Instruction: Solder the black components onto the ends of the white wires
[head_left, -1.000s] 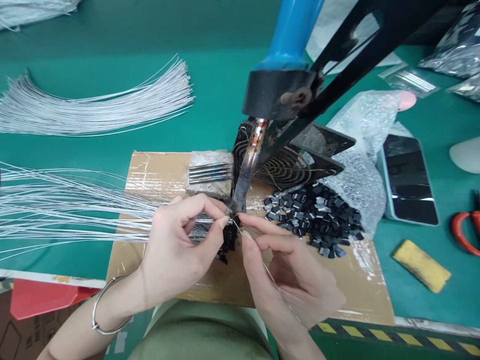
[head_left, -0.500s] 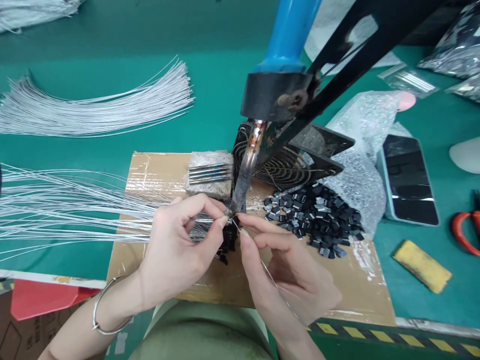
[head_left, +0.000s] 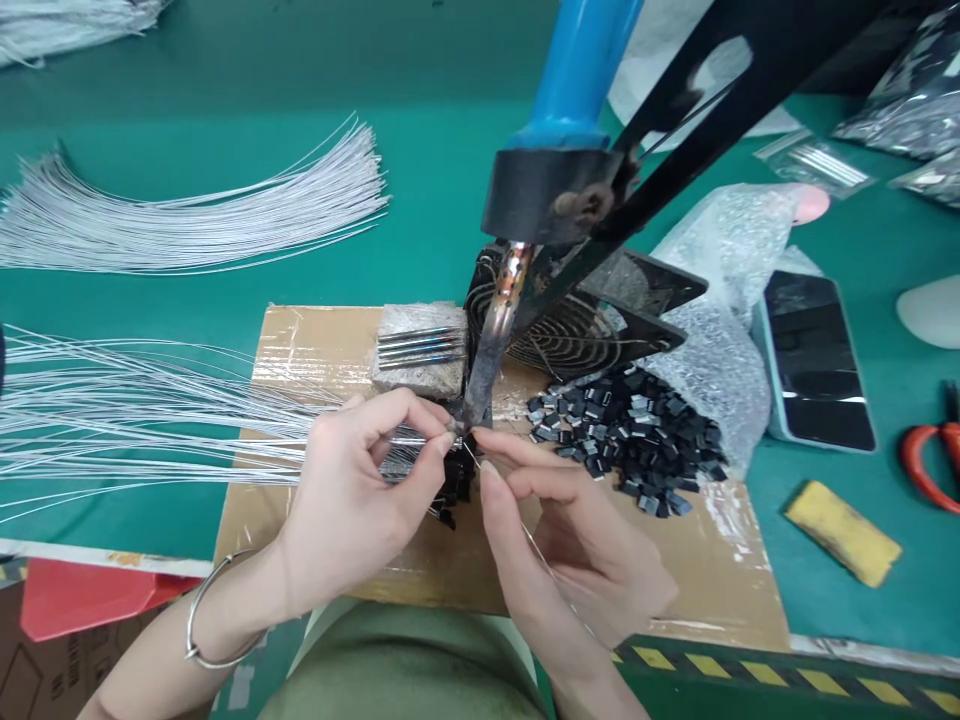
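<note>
Fingers (head_left: 429, 462) on the left hand (head_left: 352, 500) are pinched tight, thumb against index, on some small piece (head_left: 456, 430) right by the iron's tip. Honestly too tiny to make out what it is. Right hand (head_left: 577, 540) has a thin silvery wire (head_left: 536, 550) nipped between thumb and a finger, with its near length trailing down across the palm side and its end poking up toward that same spot. Index finger of that hand reaches out almost to the left fingertips.

Soldering iron (head_left: 514, 275) with the blue handle comes down from above on a black bracket (head_left: 720, 120), tip just beside both hands. Loose pale wires (head_left: 150, 420) run in from the left and go under the left hand, and another wire bundle (head_left: 225, 220) lies further back on the green table (head_left: 442, 200).

Cardboard (head_left: 705, 590) is under the hands. On it you've got a heap of little black parts (head_left: 637, 435) to the right, a black fan (head_left: 574, 345) behind, and a greyish block (head_left: 427, 382) with thin metal rods (head_left: 420, 346) on top.
</note>
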